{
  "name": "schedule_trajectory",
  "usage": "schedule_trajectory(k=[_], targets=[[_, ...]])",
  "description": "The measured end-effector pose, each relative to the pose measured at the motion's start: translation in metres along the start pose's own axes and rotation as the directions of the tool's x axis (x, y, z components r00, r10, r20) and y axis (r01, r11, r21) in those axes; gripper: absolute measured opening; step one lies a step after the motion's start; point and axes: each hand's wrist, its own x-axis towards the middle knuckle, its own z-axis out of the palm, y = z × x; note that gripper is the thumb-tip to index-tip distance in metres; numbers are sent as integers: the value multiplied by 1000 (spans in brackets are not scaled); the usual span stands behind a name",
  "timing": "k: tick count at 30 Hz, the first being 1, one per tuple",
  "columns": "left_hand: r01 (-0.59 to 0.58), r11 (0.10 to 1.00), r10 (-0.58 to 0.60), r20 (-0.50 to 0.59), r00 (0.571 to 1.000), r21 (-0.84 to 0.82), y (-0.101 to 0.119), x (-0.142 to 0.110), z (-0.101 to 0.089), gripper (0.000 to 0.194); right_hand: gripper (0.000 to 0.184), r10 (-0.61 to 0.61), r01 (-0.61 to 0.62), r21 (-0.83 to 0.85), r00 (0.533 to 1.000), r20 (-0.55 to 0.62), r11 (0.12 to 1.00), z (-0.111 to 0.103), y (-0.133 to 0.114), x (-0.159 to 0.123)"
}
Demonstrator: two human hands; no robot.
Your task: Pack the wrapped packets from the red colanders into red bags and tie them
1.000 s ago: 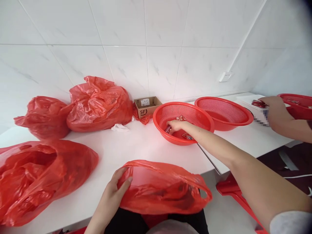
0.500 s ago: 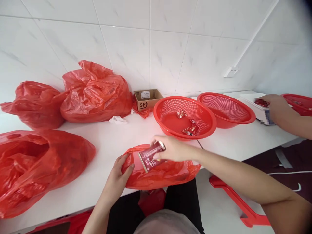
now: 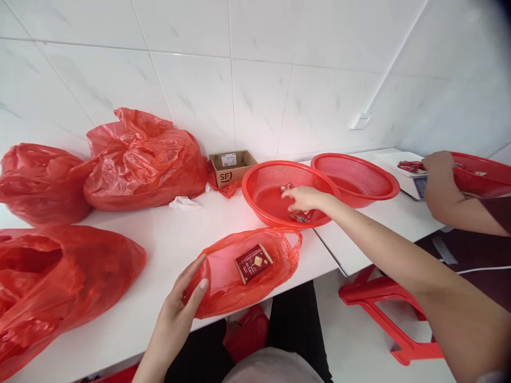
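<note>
My left hand [image 3: 180, 299] rests at the left end of an opened red plastic bag [image 3: 223, 298], thumb and fingers spread apart against its edge. Inside that bag lies a dark red packet [image 3: 254, 263] with light edges and a pale square picture. My right hand [image 3: 305, 199] reaches into the nearer red plastic basket [image 3: 259, 206], its fingers open and holding nothing visible. Near its fingertips is a small red packet [image 3: 286, 187]. Other small red packets [image 3: 302, 216] lie below the hand, partly covered by it.
Full red bags [image 3: 147, 165] and an open red bag [image 3: 96, 276] occupy the left. A cardboard box [image 3: 233, 173] stands by the wall. Rightward are a second basket [image 3: 359, 183] and a white scale [image 3: 411, 183], where a co-worker's hand [image 3: 439, 159] touches red packets. A red stool [image 3: 383, 303] stands below.
The dark red packet has left my right hand and lies in the bag. My right hand has moved up and right into the basket. My left hand stays by the bag.
</note>
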Motion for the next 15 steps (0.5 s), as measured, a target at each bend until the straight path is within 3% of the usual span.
schedule_trajectory(k=[3,7,12,15], targets=[[51,993,-63,-110,992,-105,3,-8,0,60,52,53,-39,-79,982,179,996,18,23,17],[129,980,-157,-189,969,-152,6,-16,-2,62,32,71,-51,-95,972,225,994,38,31,24],[200,963,-235,-203,951,-179,-3,-20,-10,63,22,6,-9,45,998,65,999,11,18,19],[216,960,-246,-166,955,-179,-9,-20,-14,61,28,-129,155,349,987,-98,924,-2,-16,1]])
